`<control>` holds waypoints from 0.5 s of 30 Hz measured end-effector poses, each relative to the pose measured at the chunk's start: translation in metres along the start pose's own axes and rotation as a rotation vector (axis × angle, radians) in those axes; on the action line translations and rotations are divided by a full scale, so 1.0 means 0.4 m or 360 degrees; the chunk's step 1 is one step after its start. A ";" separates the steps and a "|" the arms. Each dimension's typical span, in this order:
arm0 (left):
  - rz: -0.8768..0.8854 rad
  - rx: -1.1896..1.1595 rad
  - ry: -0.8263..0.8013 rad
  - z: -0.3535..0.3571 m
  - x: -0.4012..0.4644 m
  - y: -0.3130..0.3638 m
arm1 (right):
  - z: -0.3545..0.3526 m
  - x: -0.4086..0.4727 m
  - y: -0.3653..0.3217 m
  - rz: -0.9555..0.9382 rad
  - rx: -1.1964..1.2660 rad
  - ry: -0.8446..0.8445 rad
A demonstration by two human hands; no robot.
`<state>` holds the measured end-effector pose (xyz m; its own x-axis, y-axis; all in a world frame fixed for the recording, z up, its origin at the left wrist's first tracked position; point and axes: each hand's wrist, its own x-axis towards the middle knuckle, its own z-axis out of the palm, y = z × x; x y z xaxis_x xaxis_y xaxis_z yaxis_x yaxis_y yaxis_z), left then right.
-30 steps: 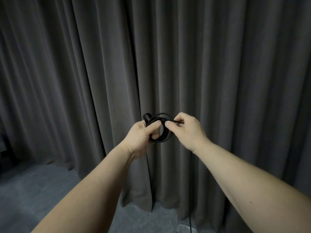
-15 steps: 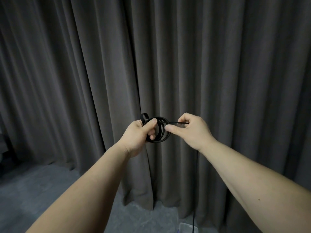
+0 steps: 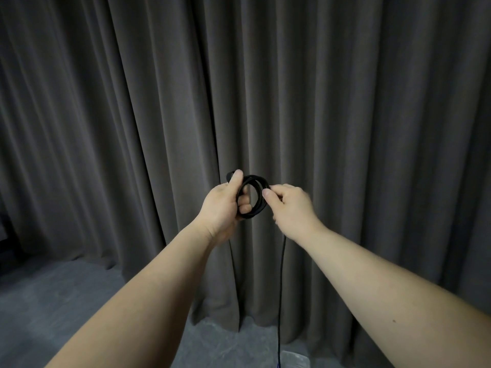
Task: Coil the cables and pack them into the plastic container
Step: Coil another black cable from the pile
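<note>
Over the last second the right hand (image 3: pixel 291 207) has swung from stretching a short length of cable sideways away from the coil (image 3: pixel 252 196) to bringing it back against the coil's right edge, thumb now uppermost. The left hand (image 3: pixel 223 208) has shifted its grip: its thumb, earlier laid across the front of the loops, now points up beside the plug end at the coil's top left. The hanging cable (image 3: pixel 281 288) now drops from under the right hand.
</note>
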<state>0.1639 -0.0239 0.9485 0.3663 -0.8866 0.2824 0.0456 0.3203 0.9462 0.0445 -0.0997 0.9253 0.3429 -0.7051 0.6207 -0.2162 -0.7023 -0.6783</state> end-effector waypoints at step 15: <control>0.0177 0.0159 -0.0137 -0.024 -0.006 -0.014 | -0.033 0.016 -0.017 0.0202 0.0493 -0.0035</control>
<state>0.1718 -0.0204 0.9408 0.2826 -0.8743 0.3947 -0.0850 0.3870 0.9181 0.0361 -0.1007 0.9390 0.3511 -0.7805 0.5173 0.0283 -0.5434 -0.8390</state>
